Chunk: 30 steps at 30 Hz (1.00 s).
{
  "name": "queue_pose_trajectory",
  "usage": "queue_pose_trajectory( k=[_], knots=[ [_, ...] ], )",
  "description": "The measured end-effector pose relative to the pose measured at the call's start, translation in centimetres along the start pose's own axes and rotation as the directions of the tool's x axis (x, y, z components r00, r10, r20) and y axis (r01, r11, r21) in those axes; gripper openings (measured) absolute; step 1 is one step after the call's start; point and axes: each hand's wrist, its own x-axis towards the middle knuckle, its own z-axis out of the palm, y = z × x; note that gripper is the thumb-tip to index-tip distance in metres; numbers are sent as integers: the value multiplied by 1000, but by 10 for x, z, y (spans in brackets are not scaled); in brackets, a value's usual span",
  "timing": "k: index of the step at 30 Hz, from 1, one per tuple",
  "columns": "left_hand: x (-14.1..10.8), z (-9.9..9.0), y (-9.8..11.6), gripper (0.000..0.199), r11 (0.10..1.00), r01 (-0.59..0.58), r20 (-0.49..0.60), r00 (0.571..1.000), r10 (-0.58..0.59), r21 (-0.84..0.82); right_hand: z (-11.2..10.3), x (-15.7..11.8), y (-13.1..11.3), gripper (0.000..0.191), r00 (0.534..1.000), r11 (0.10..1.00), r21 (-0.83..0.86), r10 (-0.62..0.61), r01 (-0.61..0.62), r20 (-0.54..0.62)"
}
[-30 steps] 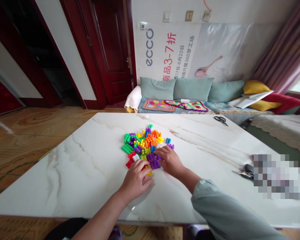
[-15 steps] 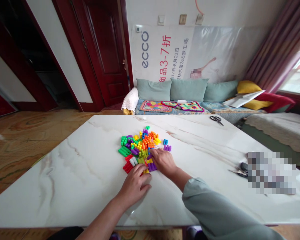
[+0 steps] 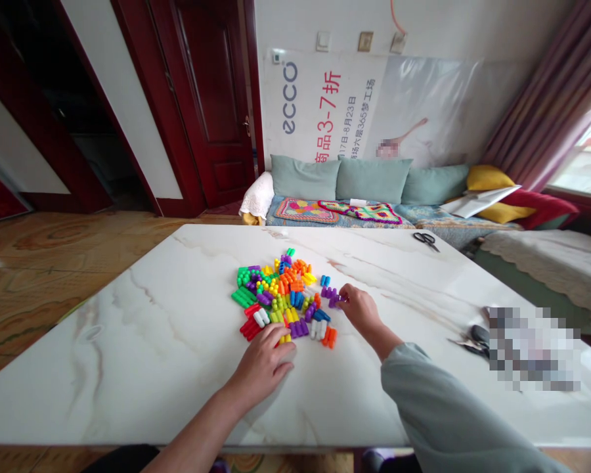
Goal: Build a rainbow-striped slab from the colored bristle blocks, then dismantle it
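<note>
A heap of colourful plastic building pieces, shaped like short joined tubes, lies on the white marble-patterned table. My right hand is at the heap's right side, its thumb and fingers pinched on a purple piece next to another purple one. My left hand rests at the near edge of the heap, thumb apart from the other fingers. Its fingertips touch or partly cover a yellow piece. Red pieces lie just beyond it, and white and orange pieces lie between the hands.
Black-handled scissors lie at the table's far right. Another pair of scissors lies nearer on the right, beside a blurred-out item. Behind the table stands a sofa with cushions.
My right hand has moved right, from the middle of the heap to the purple pieces at its side, uncovering blue, white and orange pieces. My left hand has barely moved.
</note>
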Motion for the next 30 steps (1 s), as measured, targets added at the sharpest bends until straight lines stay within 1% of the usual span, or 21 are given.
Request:
queue_pose_trajectory(
  k=[4, 9, 11, 17, 22, 25, 27, 28, 30],
  knots=[
    [0, -1, 2, 28, 1000, 5, 7, 1000, -5, -2, 8, 7, -2, 16, 1000, 1000, 16, -2, 2, -28],
    [-1, -1, 1, 29, 1000, 3, 18, 1000, -3, 5, 12, 11, 0, 31, 999, 999, 53, -8, 10, -33],
    [-1, -1, 1, 28, 1000, 2, 18, 1000, -2, 3, 14, 11, 0, 34, 999, 998, 61, -23, 25, -32],
    [0, -2, 2, 29, 1000, 2, 18, 1000, -2, -5, 19, 10, -8, 35, 997, 996, 56, -63, 65, -43],
    [0, -3, 1, 29, 1000, -5, 10, 1000, 5, -2, 14, 5, -17, 33, 994, 995, 53, -80, 84, -71],
    [0, -2, 1, 29, 1000, -13, -2, 1000, 13, -6, 12, 3, -20, 45, 993, 996, 47, -69, 73, -93],
    [0, -1, 0, 30, 1000, -13, -4, 1000, 13, -8, 13, 3, -20, 53, 995, 997, 48, -63, 67, -83],
    [0, -1, 1, 31, 1000, -11, -1, 1000, 11, -8, 14, 4, -20, 54, 996, 997, 49, -63, 67, -70],
    [0, -1, 1, 31, 1000, -7, 11, 1000, 8, -4, 17, 6, -20, 47, 997, 996, 45, -69, 71, -42]
  ],
)
